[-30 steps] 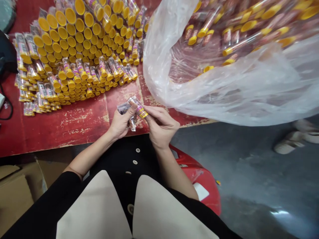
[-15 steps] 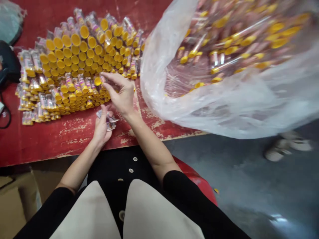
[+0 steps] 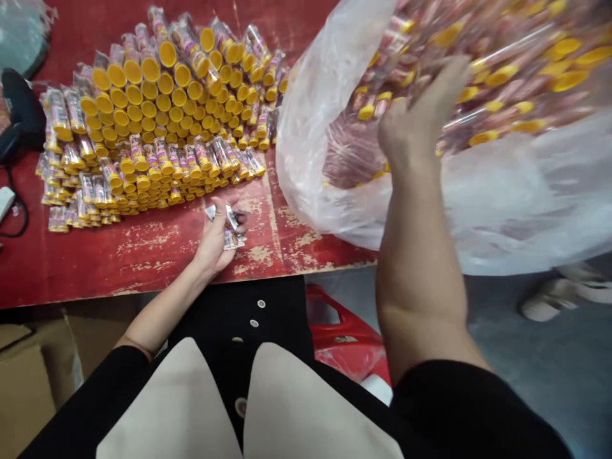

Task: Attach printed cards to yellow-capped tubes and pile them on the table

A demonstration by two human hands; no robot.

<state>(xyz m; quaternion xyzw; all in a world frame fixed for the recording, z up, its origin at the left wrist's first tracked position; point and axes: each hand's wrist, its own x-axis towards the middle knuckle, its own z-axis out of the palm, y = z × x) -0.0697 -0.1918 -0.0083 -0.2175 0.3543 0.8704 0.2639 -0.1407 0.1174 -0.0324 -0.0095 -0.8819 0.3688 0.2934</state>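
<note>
My left hand (image 3: 220,240) rests low over the red table, its fingers closed on a few small printed paper strips (image 3: 232,237). My right hand (image 3: 415,108) is raised in front of a clear plastic bag (image 3: 521,191), fingers apart and slightly blurred, holding nothing. Just beyond it, many clear tubes with yellow caps (image 3: 507,83) fill the bag. To the left of my left hand, and apart from it, lies a large stacked pile of similar yellow-capped tubes (image 3: 153,115), with printed labels inside them.
The red table (image 3: 143,255) has worn, chipped paint. A black device with a cable (image 3: 19,108) lies at its left. Cardboard (image 3: 29,389) sits below at lower left, a red plastic stool (image 3: 344,331) below the front edge, and a person's light-coloured shoes (image 3: 554,299) stand on the grey floor.
My right hand has moved from over the tube pile rightward and up to the bag's mouth. My left hand still holds the printed strips, and the view has shifted slightly.
</note>
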